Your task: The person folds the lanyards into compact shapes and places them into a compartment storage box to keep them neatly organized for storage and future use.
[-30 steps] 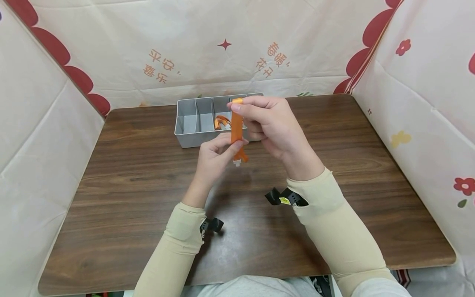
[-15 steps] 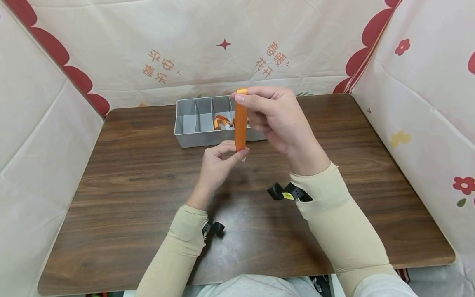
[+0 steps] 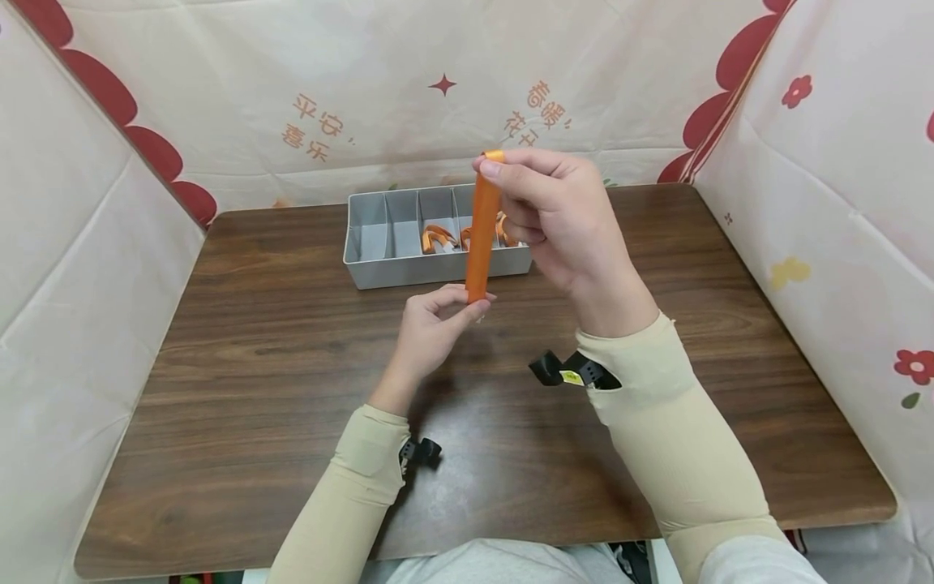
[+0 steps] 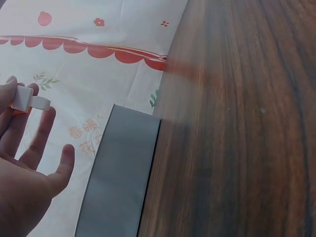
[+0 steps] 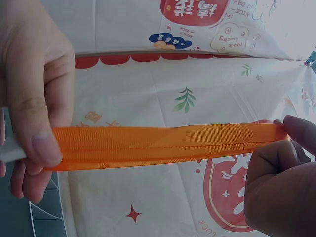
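Observation:
An orange strap (image 3: 481,235) stretches almost upright between my two hands above the table. At its upper end, my right hand (image 3: 576,219) pinches it between thumb and fingers. The lower end sits between the thumb and fingers of my left hand (image 3: 434,324). A small white plastic clip (image 4: 30,99) pokes out past the left fingers in the left wrist view. Seen from the right wrist, the strap (image 5: 168,145) runs straight and taut across, with a seam line along its length.
Behind my hands stands a grey divided tray (image 3: 409,272). Curled orange straps (image 3: 438,238) with pale ends lie in some of its compartments. The wooden table (image 3: 277,389) is closed in by printed white cloth walls (image 3: 409,49) at the back and sides.
My right hand has risen and moved right, showing a longer stretch of the strap. My left hand has shifted slightly right and down and still grips the lower end.

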The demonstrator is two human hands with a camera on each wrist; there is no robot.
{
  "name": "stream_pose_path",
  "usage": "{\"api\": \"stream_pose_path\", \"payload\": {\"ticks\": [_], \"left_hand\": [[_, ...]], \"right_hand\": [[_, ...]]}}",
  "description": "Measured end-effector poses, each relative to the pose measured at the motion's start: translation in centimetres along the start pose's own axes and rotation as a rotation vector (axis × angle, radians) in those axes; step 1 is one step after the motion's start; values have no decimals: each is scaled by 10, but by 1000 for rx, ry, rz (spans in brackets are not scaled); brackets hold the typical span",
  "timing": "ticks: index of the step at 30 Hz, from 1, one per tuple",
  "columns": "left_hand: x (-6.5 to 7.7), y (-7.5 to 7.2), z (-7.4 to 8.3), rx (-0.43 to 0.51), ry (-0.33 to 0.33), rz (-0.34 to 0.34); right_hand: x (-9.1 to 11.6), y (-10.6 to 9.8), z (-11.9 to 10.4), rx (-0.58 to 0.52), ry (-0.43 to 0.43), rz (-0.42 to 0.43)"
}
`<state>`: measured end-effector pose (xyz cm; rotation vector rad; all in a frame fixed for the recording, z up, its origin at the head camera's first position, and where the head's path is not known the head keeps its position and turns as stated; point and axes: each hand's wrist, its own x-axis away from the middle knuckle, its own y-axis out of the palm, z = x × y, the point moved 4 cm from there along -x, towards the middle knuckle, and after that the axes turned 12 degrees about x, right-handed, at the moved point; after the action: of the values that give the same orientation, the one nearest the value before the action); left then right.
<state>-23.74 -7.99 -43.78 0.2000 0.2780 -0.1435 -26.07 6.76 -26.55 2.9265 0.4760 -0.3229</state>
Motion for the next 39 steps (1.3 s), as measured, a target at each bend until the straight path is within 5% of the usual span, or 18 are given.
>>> {"api": "stream_pose_path", "payload": {"ticks": [14,23,31,39], "left_hand": [[5,3,0,31,-2,-57],[2,4,0,-3,29,-54],[0,3,1,-46,39,-28],[0,-1,0,-166,114,3]], "right_hand": [[4,-5,2,-32,-59,141],[5,-3,3,-133,-9,52],[6,0,6,-339,139,-43],[8,3,5,-352,171,-109]]}}
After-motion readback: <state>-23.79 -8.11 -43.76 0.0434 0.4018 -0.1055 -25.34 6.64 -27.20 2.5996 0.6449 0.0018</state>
